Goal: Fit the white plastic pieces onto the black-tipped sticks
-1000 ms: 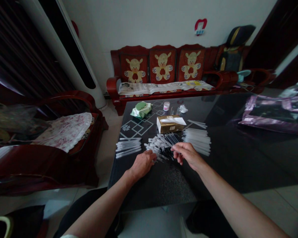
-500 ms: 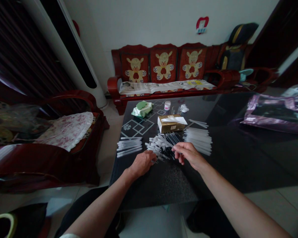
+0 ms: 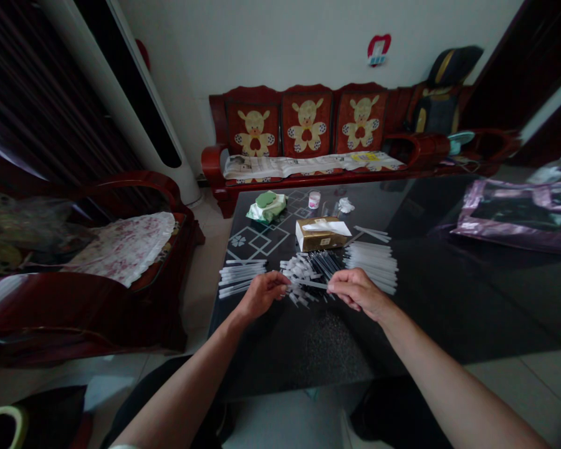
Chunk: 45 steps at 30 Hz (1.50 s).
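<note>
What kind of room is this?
It looks like a living room in a home: a wooden sofa with bear cushions stands by the wall, facing a low black table with a tissue box on it.

I have open passage over the near tabletop (image 3: pixel 280 365); beyond the black rods (image 3: pixel 326 262), the gold tissue box (image 3: pixel 318 242) blocks my way, translucent tubes (image 3: pixel 373 268) crowd the right, and I can't quite judge their height.
</note>
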### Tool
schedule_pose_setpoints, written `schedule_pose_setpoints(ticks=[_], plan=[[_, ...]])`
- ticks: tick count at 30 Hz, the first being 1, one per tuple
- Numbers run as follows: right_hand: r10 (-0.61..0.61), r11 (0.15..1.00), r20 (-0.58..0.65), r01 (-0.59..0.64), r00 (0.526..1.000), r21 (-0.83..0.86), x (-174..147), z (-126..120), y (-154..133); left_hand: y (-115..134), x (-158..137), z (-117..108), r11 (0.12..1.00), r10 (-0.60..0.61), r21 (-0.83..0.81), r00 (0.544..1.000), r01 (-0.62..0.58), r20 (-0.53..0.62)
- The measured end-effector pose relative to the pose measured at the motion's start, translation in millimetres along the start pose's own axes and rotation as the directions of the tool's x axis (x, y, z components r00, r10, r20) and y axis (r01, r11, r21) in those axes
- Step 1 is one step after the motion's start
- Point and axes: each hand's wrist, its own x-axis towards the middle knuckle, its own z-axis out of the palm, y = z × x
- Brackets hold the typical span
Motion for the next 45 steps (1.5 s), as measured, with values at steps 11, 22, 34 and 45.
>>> schedule_pose_setpoints(ticks=[11,22,34,45], plan=[[0.022,0.998,-0.006,-0.022,1.0,-0.057,-1,3,-2,2,1,-1,0.999,0.029,0.018,1.0,-0.029,-0.006],[-0.028,0.989,0.084,0.04,0.996,-0.145,-1,12,-7,15,-3,5,0.986,0.007,-0.166,0.997,0.005,0.075],[-0.099,0.984,0.14,0.118,0.985,-0.134,0,38,0,9,1,13,0.828,-0.333,-0.479,0.943,0.292,0.0],[-0.16,0.956,0.162,0.194,0.974,-0.221,2,55,4,12,-1,25,0.611,-0.272,-0.721,0.942,0.327,0.196]])
